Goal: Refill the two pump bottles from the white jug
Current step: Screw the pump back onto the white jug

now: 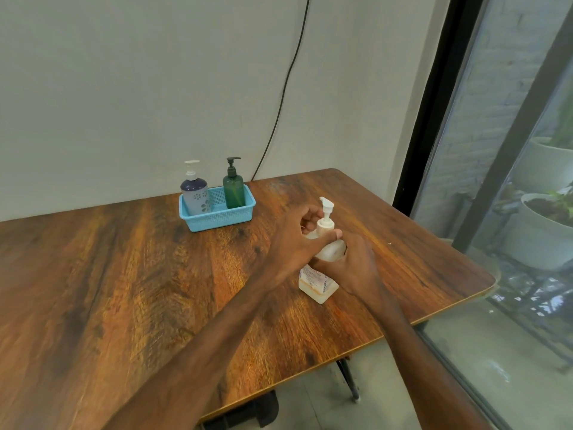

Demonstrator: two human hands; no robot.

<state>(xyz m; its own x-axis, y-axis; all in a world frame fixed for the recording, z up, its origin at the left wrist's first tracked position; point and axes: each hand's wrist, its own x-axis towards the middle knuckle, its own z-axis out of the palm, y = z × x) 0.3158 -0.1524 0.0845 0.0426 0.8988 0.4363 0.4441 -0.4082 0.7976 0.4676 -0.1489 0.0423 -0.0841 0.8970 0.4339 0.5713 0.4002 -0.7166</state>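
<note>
A white jug (319, 283) with a pump top stands upright on the wooden table (124, 274), right of centre. My left hand (297, 240) is closed around its neck and pump collar. My right hand (350, 268) grips the jug's body from the right side. Two pump bottles stand in a blue basket (217, 215) at the back of the table: a dark blue and grey flowered bottle (195, 193) with a white pump on the left, and a green bottle (234, 189) with a dark pump on the right.
A black cable (288, 82) hangs down the wall behind the basket. The table's right edge (483, 283) runs beside a glass door with white planters (545, 231) behind it. A table leg (350, 383) stands below the front edge.
</note>
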